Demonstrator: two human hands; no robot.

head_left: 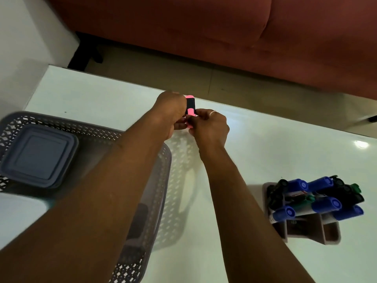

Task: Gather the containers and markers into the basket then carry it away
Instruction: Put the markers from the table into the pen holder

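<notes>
A pink and black highlighter marker (190, 108) is held upright over the far side of the white table (265, 139). My left hand (170, 113) grips its upper part and my right hand (210, 125) pinches its lower end. The grey lattice basket (161, 180) stands at the left under my left forearm. Inside it lies a blue-grey square lidded container (38, 156). At the right a pinkish-grey holder (310, 227) is packed with several blue, black and green markers (326, 204).
A white object (18, 213) shows at the left edge near the basket. Beyond the table's far edge are a tiled floor (183, 72) and a red-brown sofa (224, 27). A white wall (24, 37) rises at the far left.
</notes>
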